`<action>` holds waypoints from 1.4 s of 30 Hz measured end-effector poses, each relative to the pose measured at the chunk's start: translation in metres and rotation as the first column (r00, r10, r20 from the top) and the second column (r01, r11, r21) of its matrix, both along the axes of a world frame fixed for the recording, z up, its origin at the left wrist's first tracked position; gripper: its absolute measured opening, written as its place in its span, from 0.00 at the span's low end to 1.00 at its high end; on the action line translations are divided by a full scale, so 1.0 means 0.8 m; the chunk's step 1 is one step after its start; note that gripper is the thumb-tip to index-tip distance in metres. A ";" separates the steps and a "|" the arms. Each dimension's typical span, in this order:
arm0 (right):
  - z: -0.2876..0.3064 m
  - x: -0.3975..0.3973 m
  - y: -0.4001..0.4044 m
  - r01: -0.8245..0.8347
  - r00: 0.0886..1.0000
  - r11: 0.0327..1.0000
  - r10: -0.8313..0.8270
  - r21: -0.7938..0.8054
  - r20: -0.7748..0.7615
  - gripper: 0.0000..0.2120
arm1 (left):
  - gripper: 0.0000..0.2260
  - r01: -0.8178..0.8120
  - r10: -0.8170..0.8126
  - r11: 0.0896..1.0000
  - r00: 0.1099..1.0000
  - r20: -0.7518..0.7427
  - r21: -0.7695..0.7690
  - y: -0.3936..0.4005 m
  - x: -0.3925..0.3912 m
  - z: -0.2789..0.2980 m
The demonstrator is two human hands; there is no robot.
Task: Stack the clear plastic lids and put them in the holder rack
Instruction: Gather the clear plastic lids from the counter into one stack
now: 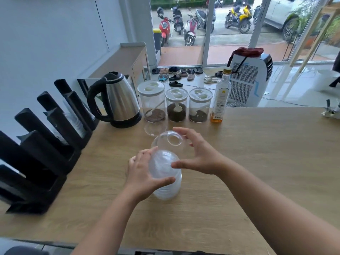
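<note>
Black holder rack [36, 151] at 9 o'clock, along the left edge of the wooden table [257, 162]; several upright slots, some with clear cups or lids inside, contents hard to make out. Steel kettle [117, 102] with black handle at 11 o'clock, just beside the rack's far end.

Left hand [141, 173] near centre, about 7 o'clock from frame middle: fingers and thumb curled round the stack of clear lids [165, 177], gripping it from the left side, thumb across the front. Stack is tilted, dome end pointing up and away, held above the table; cannot tell if its lower end touches the wood.

Single dome lid [168, 142] just past the stack at 12 o'clock of it, hole on top facing the camera. Another clear lid [154, 130] lies flat on the table beyond it, in front of the jars.

Right hand [198, 153] right of the dome lid: fingers spread and curved, index tip over the lid's far rim, thumb reaching toward the stack top. Whether it actually pinches the lid or just hovers round it, cannot tell.

Three clear jars [176, 105] with white tops in a row at 12 o'clock, dark contents and scoops inside. Bottle [220, 96] with amber liquid right of them. White metal object [331, 111] at 2 o'clock on the table edge, partly cut off.
</note>
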State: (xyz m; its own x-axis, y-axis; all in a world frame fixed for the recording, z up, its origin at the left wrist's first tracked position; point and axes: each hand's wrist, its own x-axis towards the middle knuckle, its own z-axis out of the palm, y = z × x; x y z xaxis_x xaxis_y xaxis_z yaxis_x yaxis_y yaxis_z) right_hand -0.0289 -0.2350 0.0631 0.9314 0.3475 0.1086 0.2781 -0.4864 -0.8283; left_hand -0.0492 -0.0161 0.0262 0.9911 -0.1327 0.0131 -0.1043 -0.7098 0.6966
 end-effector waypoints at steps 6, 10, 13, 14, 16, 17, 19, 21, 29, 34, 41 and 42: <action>-0.020 -0.006 0.024 -0.057 0.998 0.993 0.054 -0.102 -0.028 0.47 | 0.50 0.008 -0.017 0.974 0.999 -0.039 -0.226 0.007 -0.002 -0.019; -0.027 -0.003 0.033 -0.069 0.997 0.987 0.065 -0.144 -0.029 0.47 | 0.57 -0.009 -0.044 0.919 0.991 -0.127 -0.394 0.018 -0.005 -0.032; -0.033 -0.001 0.035 -0.094 0.995 0.979 0.087 -0.181 -0.046 0.48 | 0.60 0.036 -0.099 0.911 0.986 -0.134 -0.412 0.032 -0.006 -0.035; -0.034 -0.002 0.035 -0.098 0.995 0.978 0.089 -0.184 -0.054 0.48 | 0.59 0.050 -0.114 0.905 0.985 -0.127 -0.422 0.037 -0.005 -0.033; -0.036 -0.003 0.035 -0.096 0.994 0.980 0.085 -0.174 -0.068 0.47 | 0.53 0.057 -0.125 0.879 0.986 -0.113 -0.474 0.047 0.001 -0.023; -0.037 -0.003 0.035 -0.093 0.994 0.982 0.081 -0.167 -0.076 0.47 | 0.49 0.043 -0.114 0.861 0.987 -0.111 -0.506 0.051 0.009 -0.017; -0.037 -0.003 0.034 -0.090 0.992 0.984 0.076 -0.153 -0.097 0.48 | 0.41 -0.022 -0.058 0.844 0.989 -0.133 -0.535 0.060 0.040 -0.012; -0.036 -0.002 0.033 -0.088 0.991 0.984 0.072 -0.152 -0.109 0.48 | 0.30 -0.059 0.011 0.907 0.993 -0.116 -0.417 0.065 0.087 -0.013; -0.038 -0.001 0.031 -0.078 0.989 0.986 0.057 -0.149 -0.139 0.47 | 0.19 0.285 -0.273 0.707 0.954 -0.122 0.647 0.044 0.212 -0.045; -0.036 -0.002 0.031 -0.070 0.988 0.986 0.048 -0.152 -0.147 0.47 | 0.27 0.357 -0.313 0.556 0.927 -0.209 0.750 0.036 0.226 -0.060; -0.035 -0.004 0.035 -0.068 0.988 0.987 0.047 -0.142 -0.150 0.48 | 0.16 0.261 -0.429 0.837 0.859 0.279 0.481 0.058 0.212 -0.066; -0.035 -0.005 0.036 -0.070 0.988 0.988 0.049 -0.138 -0.150 0.49 | 0.14 0.234 -0.372 0.897 0.858 0.353 0.375 0.061 0.204 -0.064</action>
